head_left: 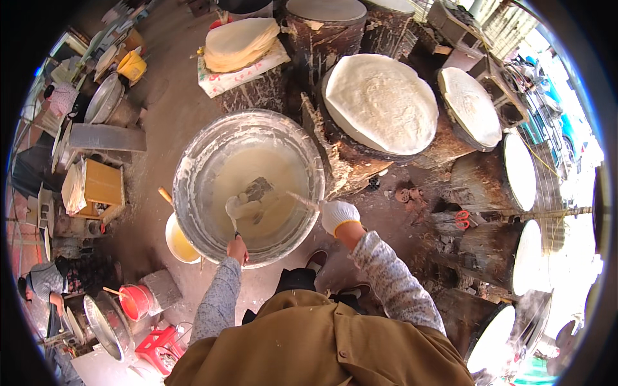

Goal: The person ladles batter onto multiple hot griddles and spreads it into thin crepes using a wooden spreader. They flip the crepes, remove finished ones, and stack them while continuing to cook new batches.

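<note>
A big metal basin [193,164] holds pale batter. My left hand [237,248], bare, grips the handle of a ladle [234,207] whose bowl sits in the batter. My right hand [338,215], in a white glove with a yellow cuff, holds a thin stick-like spreader [301,201] that reaches over the basin's right rim. A flat scraper [258,188] lies in the batter at the middle.
Round griddles with white sheets: a large one [381,103], another [471,106] and several along the right. A stack of cooked sheets [239,44] lies behind. A small bowl of yellow liquid [179,243], a red bucket [136,302], a red stool [156,347]. A person [48,283] crouches far left.
</note>
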Demonstrator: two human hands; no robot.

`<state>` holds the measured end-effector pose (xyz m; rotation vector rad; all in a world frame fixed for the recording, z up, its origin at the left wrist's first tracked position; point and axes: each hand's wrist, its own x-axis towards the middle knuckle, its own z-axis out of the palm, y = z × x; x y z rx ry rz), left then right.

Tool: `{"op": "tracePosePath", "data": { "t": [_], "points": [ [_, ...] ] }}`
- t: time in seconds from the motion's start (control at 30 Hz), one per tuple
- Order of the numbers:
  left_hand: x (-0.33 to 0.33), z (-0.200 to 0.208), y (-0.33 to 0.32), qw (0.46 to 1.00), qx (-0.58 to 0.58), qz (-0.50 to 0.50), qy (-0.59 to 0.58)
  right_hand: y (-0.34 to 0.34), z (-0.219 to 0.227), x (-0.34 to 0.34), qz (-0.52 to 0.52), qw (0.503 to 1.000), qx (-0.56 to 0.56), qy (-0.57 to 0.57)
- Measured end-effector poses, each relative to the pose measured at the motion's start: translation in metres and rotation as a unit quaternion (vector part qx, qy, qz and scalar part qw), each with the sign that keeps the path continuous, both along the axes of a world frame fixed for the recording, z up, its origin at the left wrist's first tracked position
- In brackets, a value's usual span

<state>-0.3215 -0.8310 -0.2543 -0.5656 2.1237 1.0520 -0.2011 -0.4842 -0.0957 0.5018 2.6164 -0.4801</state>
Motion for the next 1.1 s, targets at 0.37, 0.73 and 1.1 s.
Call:
{"op": "tracePosePath", "data": {
  "t": [0.37, 0.73, 1.1],
  "points": [
    [-0.048, -0.028, 0.038, 0.855, 0.188, 0.46, -0.147, -0.008, -0.081, -0.076, -0.064, 0.997, -0.025, 0.046],
    [-0.094, -0.014, 0.043, 0.992, 0.113, -0.03, -0.041, -0.062, -0.068, -0.119, 0.032, 0.995, -0.097, 0.02],
    [-0.046, 0.012, -0.002, 0.969, 0.16, 0.16, -0.099, -0.012, -0.048, -0.091, 0.021, 0.998, -0.057, 0.008]
  ]
}}
